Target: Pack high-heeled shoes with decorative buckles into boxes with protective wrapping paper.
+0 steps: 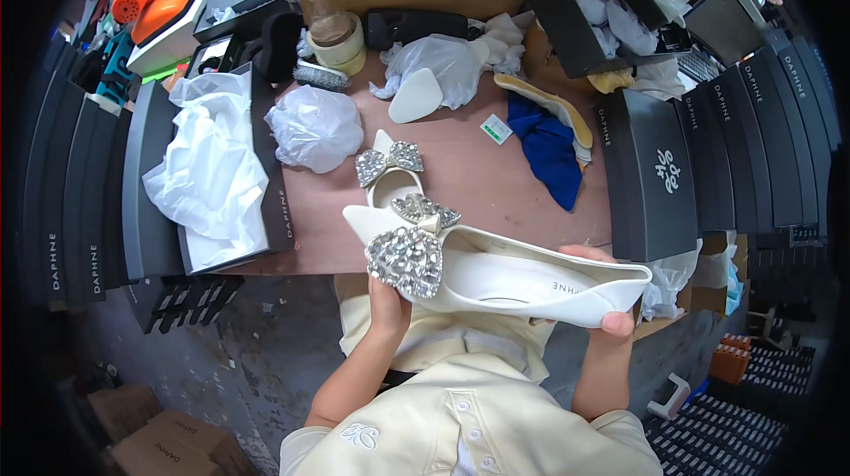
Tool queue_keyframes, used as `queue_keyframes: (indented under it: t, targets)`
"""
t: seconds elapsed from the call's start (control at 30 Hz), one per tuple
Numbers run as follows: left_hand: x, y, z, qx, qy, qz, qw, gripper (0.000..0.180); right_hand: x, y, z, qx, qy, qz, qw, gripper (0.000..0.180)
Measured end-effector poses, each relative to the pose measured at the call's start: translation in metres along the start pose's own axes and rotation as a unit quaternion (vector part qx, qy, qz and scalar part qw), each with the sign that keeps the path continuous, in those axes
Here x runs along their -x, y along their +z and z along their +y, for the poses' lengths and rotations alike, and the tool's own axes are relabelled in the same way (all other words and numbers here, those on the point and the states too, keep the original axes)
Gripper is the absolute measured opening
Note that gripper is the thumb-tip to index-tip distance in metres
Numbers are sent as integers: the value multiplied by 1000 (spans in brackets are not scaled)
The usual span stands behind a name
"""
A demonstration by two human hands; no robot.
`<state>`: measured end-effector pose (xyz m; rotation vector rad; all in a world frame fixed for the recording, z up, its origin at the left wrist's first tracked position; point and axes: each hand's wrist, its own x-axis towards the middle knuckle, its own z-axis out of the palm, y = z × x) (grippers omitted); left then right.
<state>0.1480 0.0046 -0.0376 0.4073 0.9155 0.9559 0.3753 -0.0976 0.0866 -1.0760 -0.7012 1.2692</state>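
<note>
Open box [266, 166] with white paper sits left on the desk [460, 175]. Our left hand [388, 306] fingers grip the white shoe [522, 277] at its toe; right hand [611, 321] fingers clasp its heel. Second shoe [390, 177] lies behind, unboxed.

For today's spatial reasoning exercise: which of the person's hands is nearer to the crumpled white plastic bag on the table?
Left. The left hand grips the held shoe's jewelled toe, below the bag; the right hand holds the heel, farther right.
</note>
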Motion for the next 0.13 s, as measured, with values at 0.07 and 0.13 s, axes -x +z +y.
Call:
queue_keyframes:
  t: [0.07,0.13]
  targets:
    - [6,-7,4,-3,54,13,998,42,-1,4,1,-31,11,-33,999,89]
    - [15,-12,10,-1,88,27,996,43,0,9,0,-37,28,-57,997,94]
